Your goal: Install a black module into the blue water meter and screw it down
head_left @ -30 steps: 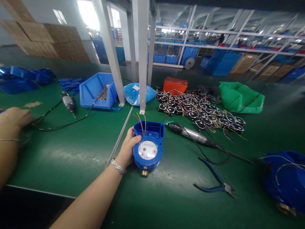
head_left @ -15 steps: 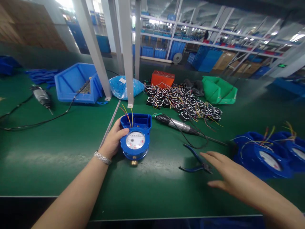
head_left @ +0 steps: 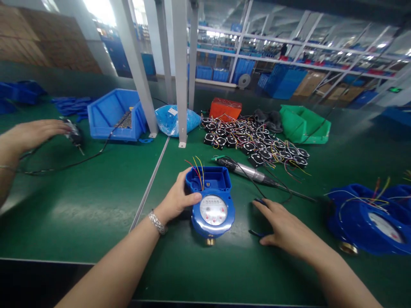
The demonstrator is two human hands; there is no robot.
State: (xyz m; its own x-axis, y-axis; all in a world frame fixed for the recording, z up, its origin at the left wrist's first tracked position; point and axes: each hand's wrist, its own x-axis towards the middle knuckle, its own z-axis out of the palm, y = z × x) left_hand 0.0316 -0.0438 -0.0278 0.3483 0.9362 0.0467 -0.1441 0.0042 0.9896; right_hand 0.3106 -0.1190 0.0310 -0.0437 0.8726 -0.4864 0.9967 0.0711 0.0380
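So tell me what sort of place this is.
Most likely a factory assembly bench for water meters: a blue water meter under the left hand, a heap of small black wired modules, and parts bins on green matting.

Bright daylight blows out the window [head_left: 96,8] at the upper left, leaving a soft sheen on the green surface [head_left: 80,209]. The edges bend and smear; the blue meters [head_left: 369,218] at far right are blurred.

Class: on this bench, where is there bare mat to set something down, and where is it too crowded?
Bare mat lies between the cable and the left hand, left of the seam, and along the near edge below the meter. Crowded: the black modules behind the screwdriver, and the meters past the right hand.
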